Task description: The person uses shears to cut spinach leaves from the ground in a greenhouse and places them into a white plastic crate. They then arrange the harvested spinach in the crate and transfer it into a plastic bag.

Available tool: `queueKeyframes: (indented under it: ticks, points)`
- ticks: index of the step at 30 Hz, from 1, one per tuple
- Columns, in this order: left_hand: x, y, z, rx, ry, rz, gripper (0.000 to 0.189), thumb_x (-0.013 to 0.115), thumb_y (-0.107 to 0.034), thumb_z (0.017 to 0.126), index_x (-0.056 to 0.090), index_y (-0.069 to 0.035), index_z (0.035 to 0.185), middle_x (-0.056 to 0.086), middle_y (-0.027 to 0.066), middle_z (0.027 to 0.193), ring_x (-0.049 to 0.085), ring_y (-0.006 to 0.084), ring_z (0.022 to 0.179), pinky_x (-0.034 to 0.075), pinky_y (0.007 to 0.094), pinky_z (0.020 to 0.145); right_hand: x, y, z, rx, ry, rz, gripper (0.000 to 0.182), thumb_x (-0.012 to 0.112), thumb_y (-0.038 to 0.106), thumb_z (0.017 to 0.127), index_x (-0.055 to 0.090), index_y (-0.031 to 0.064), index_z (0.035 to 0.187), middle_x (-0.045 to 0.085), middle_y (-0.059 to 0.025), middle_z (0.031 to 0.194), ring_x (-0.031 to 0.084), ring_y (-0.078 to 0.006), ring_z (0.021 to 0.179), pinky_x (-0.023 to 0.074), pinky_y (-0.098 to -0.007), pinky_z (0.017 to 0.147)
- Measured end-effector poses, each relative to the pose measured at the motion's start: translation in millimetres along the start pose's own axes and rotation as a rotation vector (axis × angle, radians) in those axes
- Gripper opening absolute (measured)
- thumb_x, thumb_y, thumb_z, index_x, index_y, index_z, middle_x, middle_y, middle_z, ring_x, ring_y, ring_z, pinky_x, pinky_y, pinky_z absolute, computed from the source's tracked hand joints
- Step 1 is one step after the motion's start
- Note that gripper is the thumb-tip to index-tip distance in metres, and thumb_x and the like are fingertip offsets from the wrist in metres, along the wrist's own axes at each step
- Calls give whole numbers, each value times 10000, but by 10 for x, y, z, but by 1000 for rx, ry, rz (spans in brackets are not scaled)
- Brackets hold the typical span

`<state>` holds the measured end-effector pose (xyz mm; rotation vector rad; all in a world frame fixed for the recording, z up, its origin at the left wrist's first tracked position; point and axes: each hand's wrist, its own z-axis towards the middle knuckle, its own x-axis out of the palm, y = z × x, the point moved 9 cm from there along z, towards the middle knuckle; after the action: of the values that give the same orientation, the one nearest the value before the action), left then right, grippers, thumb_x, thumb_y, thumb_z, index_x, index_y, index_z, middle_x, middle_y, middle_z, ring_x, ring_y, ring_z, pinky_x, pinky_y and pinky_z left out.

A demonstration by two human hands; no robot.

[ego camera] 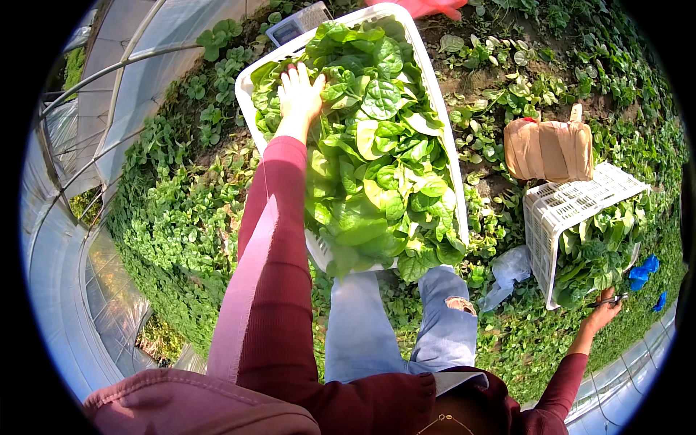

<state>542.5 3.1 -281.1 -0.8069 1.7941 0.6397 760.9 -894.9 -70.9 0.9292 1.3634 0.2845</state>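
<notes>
My left hand [300, 97] rests palm down, fingers slightly spread, on green leaves at the left side of a white plastic crate [438, 103]. Broad leafy greens [380, 147], which look like Malabar spinach, fill this crate above its rim. Far to the right, my right hand [604, 314] grips a small pair of scissors [610, 300]; the fingers partly hide the tool. Just above that hand is a second white crate [541, 239], seen tilted, with more leafy greens [595, 253] at its opening.
Low green plants [179, 217] cover the soil. A tan taped bundle [549, 149] sits by the second crate, with a clear plastic bag [505, 274] nearby. A digital scale [296, 26] and red plastic [429, 6] lie beyond the full crate. Greenhouse hoops [122, 62] curve along the left.
</notes>
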Motion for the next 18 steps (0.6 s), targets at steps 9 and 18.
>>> queueKeyframes:
  ticks: [9, 18]
  points:
    - [93, 141, 69, 44, -32, -294, 729, 413, -530, 882, 194, -106, 1434, 174, 166, 1482, 185, 338, 1359, 174, 491, 1081, 3138, 1546, -1961, -15, 988, 495, 495, 642, 16, 808, 395, 47, 1236, 599, -112, 1053, 565, -165, 957, 452, -267, 824]
    - [-1082, -867, -678, 723, -247, -150, 621, 733, -129, 656, 536, -229, 1237, 517, 34, 1175, 430, 256, 1152, 310, 414, 1015, 4054, 2385, -3153, 89, 1155, 515, 546, 704, 6, 754, 407, 2, 1212, 623, -88, 942, 600, -138, 857, 494, -252, 754]
